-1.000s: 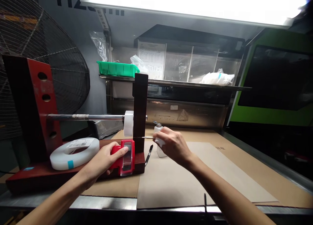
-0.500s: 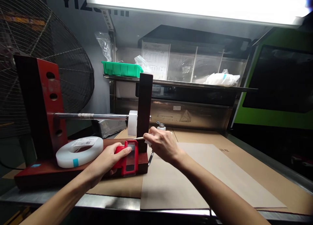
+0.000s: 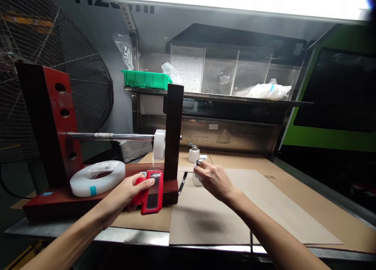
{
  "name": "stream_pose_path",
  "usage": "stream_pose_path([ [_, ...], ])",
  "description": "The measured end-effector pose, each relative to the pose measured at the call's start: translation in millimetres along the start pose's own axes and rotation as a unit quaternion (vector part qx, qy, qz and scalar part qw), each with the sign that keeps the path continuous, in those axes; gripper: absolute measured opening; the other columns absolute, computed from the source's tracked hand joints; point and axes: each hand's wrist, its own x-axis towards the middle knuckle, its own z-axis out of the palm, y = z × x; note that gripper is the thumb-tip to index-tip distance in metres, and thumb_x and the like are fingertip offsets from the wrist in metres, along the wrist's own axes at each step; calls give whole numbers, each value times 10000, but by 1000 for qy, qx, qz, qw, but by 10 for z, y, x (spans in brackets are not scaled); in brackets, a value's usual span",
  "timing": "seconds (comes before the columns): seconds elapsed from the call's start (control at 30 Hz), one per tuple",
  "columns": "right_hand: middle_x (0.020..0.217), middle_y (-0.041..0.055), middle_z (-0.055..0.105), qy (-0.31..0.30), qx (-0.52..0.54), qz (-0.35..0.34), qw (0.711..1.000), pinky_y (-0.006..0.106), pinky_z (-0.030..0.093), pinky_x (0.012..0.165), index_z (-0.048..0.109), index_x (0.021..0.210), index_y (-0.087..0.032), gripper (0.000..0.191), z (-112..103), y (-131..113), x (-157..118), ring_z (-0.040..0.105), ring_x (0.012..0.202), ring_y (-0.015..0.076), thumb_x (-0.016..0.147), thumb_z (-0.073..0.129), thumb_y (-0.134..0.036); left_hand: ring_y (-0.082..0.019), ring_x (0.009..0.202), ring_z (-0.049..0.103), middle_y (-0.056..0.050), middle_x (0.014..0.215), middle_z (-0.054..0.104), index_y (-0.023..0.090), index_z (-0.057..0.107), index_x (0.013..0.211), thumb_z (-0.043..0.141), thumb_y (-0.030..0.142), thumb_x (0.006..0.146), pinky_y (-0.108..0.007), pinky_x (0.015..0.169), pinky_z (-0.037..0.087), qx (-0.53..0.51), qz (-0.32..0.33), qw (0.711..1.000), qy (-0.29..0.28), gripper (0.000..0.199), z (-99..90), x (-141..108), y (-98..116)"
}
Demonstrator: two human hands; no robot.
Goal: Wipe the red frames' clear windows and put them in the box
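Note:
My left hand point(image 3: 138, 189) grips a red frame-shaped plastic part point(image 3: 152, 193) with a dark window, its thumb on the upper face. Above the part, a narrow white tape roll point(image 3: 159, 144) sits on the metal rod point(image 3: 129, 136) of a dark red wooden stand. Over the cardboard, my right hand point(image 3: 216, 180) is closed on a slim pointed stick point(image 3: 187, 171) that points left; its exact kind is unclear. Beside those fingers is a whitish container with a metal top point(image 3: 199, 162), partly hidden, and I cannot tell whether the hand touches it.
A large translucent tape roll point(image 3: 98, 180) lies on the stand's base point(image 3: 55, 203). Behind my right hand stands a white dispenser bottle point(image 3: 194, 154) with its lid raised. A dark pen-like tool point(image 3: 183, 183) lies by the post. A green bin point(image 3: 145, 79) is on the shelf; a fan point(image 3: 85, 82) stands left.
My right hand has moved right, away from the red part, with the stick. The left hand has tilted the part, and its dark window faces me more fully.

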Motion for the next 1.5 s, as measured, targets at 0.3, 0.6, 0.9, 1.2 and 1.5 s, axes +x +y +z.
stream_pose_path([
  [0.3,899,50,623,52,24,-34,998,250,265,488,652,940,-188,250,-255,-182,119,537,624,121,940,404,-155,-83,436,274,82,503,368,207,447,686,614,631,678,-215,423,142,28,15,999,12,456,85,-35,83],
  [0.6,889,71,606,35,16,-77,996,269,186,447,632,883,-168,265,-240,-370,362,570,637,145,923,375,-114,-99,495,340,58,568,445,186,543,820,627,642,654,-213,439,175,35,18,999,26,492,82,-27,61],
  [0.9,863,80,655,-41,82,-9,996,271,233,493,669,906,-163,223,17,-161,76,582,640,156,890,450,-121,-89,459,277,78,508,367,213,411,675,591,682,659,-219,425,146,33,13,999,28,503,68,-93,-11],
  [1.2,818,55,703,-118,203,48,971,234,372,578,724,794,-187,96,665,203,-414,628,693,176,733,654,-162,-113,486,288,65,532,356,221,411,675,506,725,678,-217,439,150,37,36,996,73,513,173,-85,37],
  [1.5,828,53,697,-10,334,73,940,231,435,665,694,864,-160,184,249,45,-232,619,727,147,889,538,-253,-130,506,297,64,528,333,229,372,613,488,709,694,-240,448,208,85,71,991,81,501,238,-139,68],
])
